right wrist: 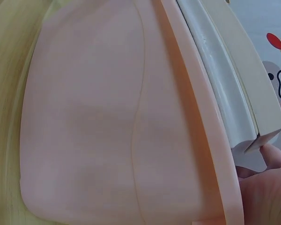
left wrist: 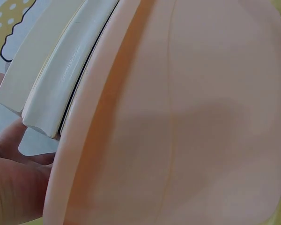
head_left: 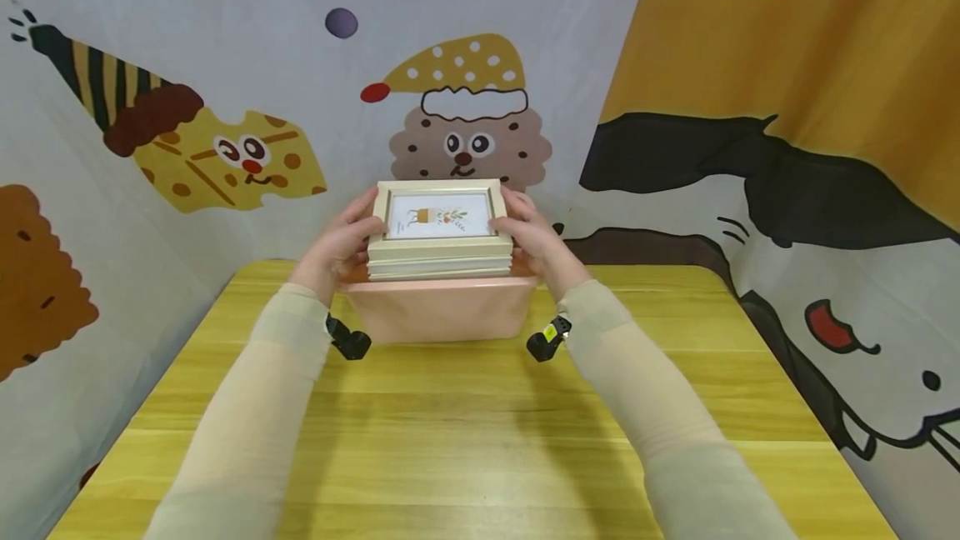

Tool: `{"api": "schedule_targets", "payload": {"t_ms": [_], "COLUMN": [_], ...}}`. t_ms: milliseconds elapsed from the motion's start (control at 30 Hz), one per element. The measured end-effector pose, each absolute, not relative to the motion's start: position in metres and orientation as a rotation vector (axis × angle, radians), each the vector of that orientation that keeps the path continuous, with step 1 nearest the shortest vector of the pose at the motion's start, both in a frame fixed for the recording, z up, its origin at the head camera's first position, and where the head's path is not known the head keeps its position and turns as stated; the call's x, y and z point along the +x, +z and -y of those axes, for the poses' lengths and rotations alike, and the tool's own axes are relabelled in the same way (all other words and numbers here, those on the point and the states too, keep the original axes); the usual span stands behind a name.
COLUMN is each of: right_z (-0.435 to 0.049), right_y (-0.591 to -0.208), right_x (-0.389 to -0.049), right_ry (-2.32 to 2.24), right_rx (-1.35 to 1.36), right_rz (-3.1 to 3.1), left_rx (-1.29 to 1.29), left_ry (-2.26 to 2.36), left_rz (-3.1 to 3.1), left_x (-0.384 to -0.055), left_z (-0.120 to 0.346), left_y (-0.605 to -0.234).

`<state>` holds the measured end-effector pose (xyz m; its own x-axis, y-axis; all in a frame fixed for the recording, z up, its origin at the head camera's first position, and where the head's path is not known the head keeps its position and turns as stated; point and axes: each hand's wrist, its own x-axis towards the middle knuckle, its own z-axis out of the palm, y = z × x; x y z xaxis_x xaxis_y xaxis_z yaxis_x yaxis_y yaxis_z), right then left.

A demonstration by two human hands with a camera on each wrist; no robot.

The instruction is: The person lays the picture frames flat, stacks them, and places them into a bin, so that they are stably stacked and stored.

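Observation:
A cream picture frame (head_left: pixel 442 249), its print showing a small drawing of plants, lies topmost on a stack of white frames (head_left: pixel 438 267). The stack rises above the rim of a pink plastic bin (head_left: pixel 442 311). My left hand (head_left: pixel 337 242) grips the left end of the cream frame, thumb over its top edge. At the other end my right hand (head_left: pixel 534 233) holds it the same way. Both wrist views show the bin's front wall large, with the cream frame and a white frame (left wrist: pixel 61 89) beyond the rim. Some fingers are hidden behind the frames.
The bin stands toward the back of a wooden table (head_left: pixel 450 440). Behind the table hangs a cloth (head_left: pixel 285 48) printed with cartoon figures, and it continues along both sides. A black wrist camera (head_left: pixel 348 340) sits under each forearm, close before the bin.

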<state>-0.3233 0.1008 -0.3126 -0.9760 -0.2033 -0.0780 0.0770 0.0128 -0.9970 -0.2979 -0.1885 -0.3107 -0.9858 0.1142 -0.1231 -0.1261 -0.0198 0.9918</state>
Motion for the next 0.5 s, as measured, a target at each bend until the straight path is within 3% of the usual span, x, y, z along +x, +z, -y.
{"api": "schedule_targets", "payload": {"t_ms": [500], "right_z": [-0.0959], "right_y": [-0.3169], "right_x": [-0.3232], "right_ry": [-2.182], "right_rx": [-0.104], "right_rz": [-2.013], "left_rx": [-0.028], "left_ry": [2.14], "left_rz": [-2.054], "left_x": [-0.2995], "left_z": [0.1845], "left_y": [-0.3185]}}
